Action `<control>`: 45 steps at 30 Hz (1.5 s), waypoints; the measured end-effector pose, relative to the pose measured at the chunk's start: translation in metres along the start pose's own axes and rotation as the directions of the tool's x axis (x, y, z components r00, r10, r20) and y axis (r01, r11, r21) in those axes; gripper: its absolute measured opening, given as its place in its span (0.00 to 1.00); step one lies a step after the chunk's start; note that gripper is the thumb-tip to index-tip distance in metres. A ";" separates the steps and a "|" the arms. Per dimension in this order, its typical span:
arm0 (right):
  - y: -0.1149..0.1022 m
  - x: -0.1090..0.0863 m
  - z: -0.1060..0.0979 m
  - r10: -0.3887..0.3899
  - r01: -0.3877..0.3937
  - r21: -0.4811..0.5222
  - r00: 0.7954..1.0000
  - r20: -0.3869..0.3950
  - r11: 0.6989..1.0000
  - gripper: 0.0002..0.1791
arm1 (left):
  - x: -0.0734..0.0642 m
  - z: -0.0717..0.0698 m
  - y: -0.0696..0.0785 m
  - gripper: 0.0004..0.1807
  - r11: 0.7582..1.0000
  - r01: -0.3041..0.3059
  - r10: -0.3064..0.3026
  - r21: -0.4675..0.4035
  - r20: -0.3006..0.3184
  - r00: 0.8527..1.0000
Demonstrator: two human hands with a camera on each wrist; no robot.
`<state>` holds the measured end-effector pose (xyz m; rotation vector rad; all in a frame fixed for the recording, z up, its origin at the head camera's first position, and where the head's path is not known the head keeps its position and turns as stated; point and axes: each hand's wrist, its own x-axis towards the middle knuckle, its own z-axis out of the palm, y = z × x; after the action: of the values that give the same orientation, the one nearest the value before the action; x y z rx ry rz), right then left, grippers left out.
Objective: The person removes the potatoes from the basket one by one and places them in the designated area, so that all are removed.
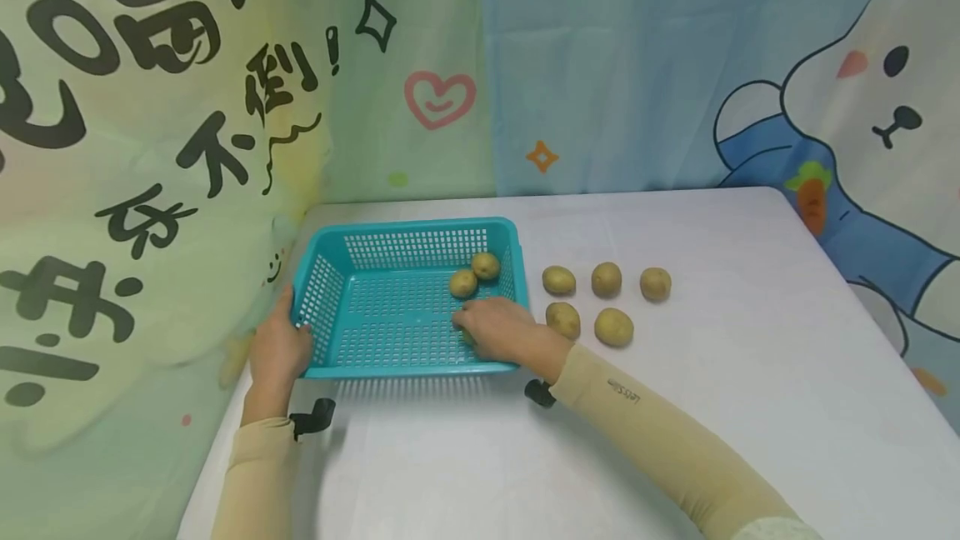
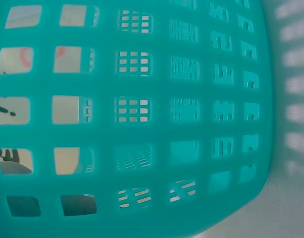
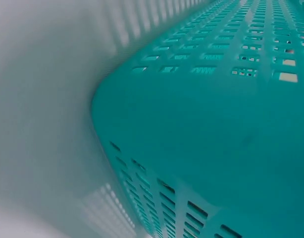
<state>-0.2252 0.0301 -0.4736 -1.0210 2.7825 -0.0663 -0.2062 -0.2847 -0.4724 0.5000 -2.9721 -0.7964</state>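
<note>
Right inside the turquoise plastic basket (image 1: 397,372), near its front right corner, I have the right hand (image 1: 498,330) bent down over a potato (image 1: 468,337). Only a sliver of that potato shows on my head view, tucked under the curled fingers, so I read the grip as narrow and closed about it, low by the basket floor; how the fingertips sit on its far side I cannot tell. Two loose potatoes (image 1: 462,283) lie just beyond the knuckles, side by side toward the basket's back right corner.

My left hand (image 1: 281,348) grips the basket's left end, thumb over the rim and the other fingers along the outside. Outside the basket, to its right on the white tablecloth (image 1: 420,465), I count five potatoes (image 1: 613,327): three in a back row and two in front, the nearer front one close by the right wrist. Both forearms wear beige sleeves (image 1: 660,432). My wrist views give me little: the left is filled by the perforated wall, the right by a rounded basket corner, with neither hand nor potato clearly showing.
</note>
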 end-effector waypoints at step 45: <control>0.038 -0.067 0.000 0.219 0.282 0.737 0.837 -0.502 0.615 0.27 | -0.003 -0.001 -0.006 0.39 0.998 -0.046 0.046 0.036 -0.001 0.999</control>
<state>-0.1995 0.1024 -0.4678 -0.8532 2.5999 -1.7057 -0.2012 -0.2887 -0.4740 0.4322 -2.9891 -0.7400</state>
